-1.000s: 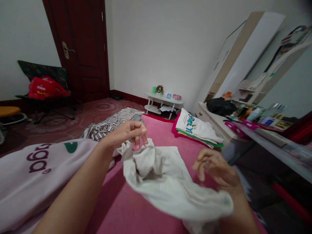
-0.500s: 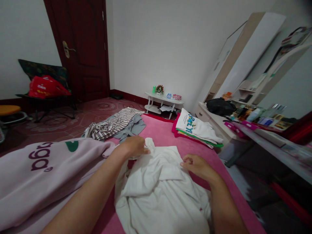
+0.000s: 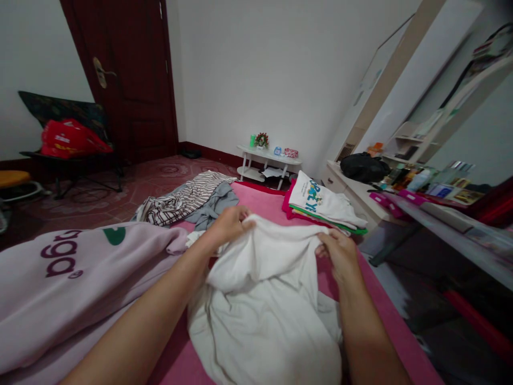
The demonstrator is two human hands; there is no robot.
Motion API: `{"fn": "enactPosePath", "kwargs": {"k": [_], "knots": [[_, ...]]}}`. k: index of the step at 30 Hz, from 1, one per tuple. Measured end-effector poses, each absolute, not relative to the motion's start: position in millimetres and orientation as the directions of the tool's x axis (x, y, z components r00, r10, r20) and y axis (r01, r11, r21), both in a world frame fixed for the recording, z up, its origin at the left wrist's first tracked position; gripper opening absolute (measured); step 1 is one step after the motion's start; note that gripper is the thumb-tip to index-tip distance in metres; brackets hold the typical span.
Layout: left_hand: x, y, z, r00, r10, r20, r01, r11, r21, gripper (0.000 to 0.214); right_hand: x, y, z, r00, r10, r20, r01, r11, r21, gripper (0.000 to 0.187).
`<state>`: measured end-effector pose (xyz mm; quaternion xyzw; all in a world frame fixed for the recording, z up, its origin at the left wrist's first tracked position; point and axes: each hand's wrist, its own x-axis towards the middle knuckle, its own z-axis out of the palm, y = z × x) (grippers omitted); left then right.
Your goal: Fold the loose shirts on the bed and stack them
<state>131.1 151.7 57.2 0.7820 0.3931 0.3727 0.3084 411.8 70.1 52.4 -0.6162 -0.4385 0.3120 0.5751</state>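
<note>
A crumpled white garment (image 3: 264,299) lies in front of me on the pink bed cover (image 3: 264,199). My left hand (image 3: 228,224) is closed on the garment's upper left edge. My right hand (image 3: 339,251) is closed on its upper right edge. Between the two hands the top edge of the cloth is lifted and stretched. The lower part of the garment hangs bunched between my forearms.
A pale pink sweatshirt with dark lettering (image 3: 68,278) lies at my left. A striped garment and a grey one (image 3: 188,203) lie further back. Folded clothes (image 3: 320,206) are stacked at the right. A cluttered dresser (image 3: 401,198), a small white table (image 3: 268,160), a chair with a red bag (image 3: 68,141) and a dark door (image 3: 128,80) surround the bed.
Both hands took hold of the white garment's top edge and raised it, spreading the cloth between them. A second ago the right hand was open and apart from the cloth.
</note>
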Motion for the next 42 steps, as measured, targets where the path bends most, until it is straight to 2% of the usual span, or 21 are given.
{"fn": "enactPosePath", "kwargs": {"k": [1,3,4,6,9,11,13,17,21,24,25,27,30,31,33,35,37,38,40,42], "knots": [[129,157,58,0.215,0.892,0.399,0.334,-0.451,0.828,0.015,411,71,56,0.506,0.845,0.172,0.091,0.146,-0.985,0.022],[125,168,58,-0.101,0.902,0.419,0.21,-0.393,0.895,0.019,407,73,59,0.573,0.784,0.237,-0.035,0.312,-0.949,0.035],[123,173,56,-0.186,0.892,0.412,0.155,-0.387,0.909,0.024,404,74,59,0.559,0.79,0.252,-0.063,0.344,-0.937,0.042],[120,181,50,-0.23,0.89,0.394,0.091,-0.384,0.919,0.035,396,75,56,0.511,0.82,0.259,-0.04,0.323,-0.945,0.054],[120,186,39,-0.09,0.919,0.384,0.174,-0.365,0.914,0.047,386,74,48,0.305,0.931,0.201,0.141,0.164,-0.976,0.054],[123,185,35,0.059,0.919,0.389,0.271,-0.39,0.88,0.039,379,71,43,0.11,0.989,0.1,0.284,0.065,-0.957,0.045],[126,180,36,0.169,0.905,0.391,0.314,-0.426,0.849,0.029,368,68,37,-0.023,0.999,0.038,0.382,0.044,-0.923,0.043],[131,170,45,0.28,0.873,0.399,0.313,-0.476,0.822,0.026,331,55,32,-0.27,0.963,0.014,0.57,0.171,-0.804,0.057],[131,165,53,0.32,0.85,0.419,0.316,-0.513,0.798,0.025,278,28,30,-0.559,0.825,-0.082,0.638,0.364,-0.679,0.075],[132,161,58,0.332,0.835,0.438,0.309,-0.535,0.786,0.024,244,5,19,-0.623,0.78,-0.067,0.666,0.483,-0.569,0.078],[132,159,60,0.339,0.832,0.44,0.304,-0.539,0.785,0.023,235,0,15,-0.617,0.785,-0.058,0.686,0.499,-0.53,0.071],[134,155,64,0.352,0.826,0.44,0.288,-0.543,0.789,0.023,227,-2,9,-0.587,0.809,-0.028,0.7,0.49,-0.519,0.043],[135,150,70,0.362,0.819,0.445,0.25,-0.545,0.8,0.022,237,14,14,-0.425,0.905,0.033,0.589,0.304,-0.748,0.01],[135,149,71,0.356,0.818,0.452,0.235,-0.546,0.804,0.022,246,23,20,-0.321,0.946,0.037,0.523,0.209,-0.827,0.008],[136,146,75,0.314,0.823,0.474,0.208,-0.547,0.811,0.021,272,42,33,-0.045,0.997,0.059,0.308,0.07,-0.949,0.015],[138,144,78,0.265,0.828,0.495,0.188,-0.548,0.815,0.022,301,57,47,0.247,0.963,0.107,0.013,0.107,-0.994,0.019],[140,140,80,0.259,0.837,0.481,0.184,-0.532,0.826,0.025,328,66,59,0.471,0.877,0.099,-0.281,0.255,-0.925,0.02],[142,138,80,0.294,0.842,0.452,0.19,-0.515,0.836,0.029,339,68,63,0.527,0.846,0.088,-0.369,0.321,-0.872,0.02],[146,133,79,0.448,0.828,0.337,0.225,-0.469,0.854,0.04,355,68,70,0.578,0.814,0.066,-0.461,0.392,-0.796,0.02],[150,126,77,0.666,0.726,0.171,0.278,-0.455,0.846,0.049,365,66,76,0.598,0.797,0.078,-0.467,0.426,-0.775,0.018]]}}
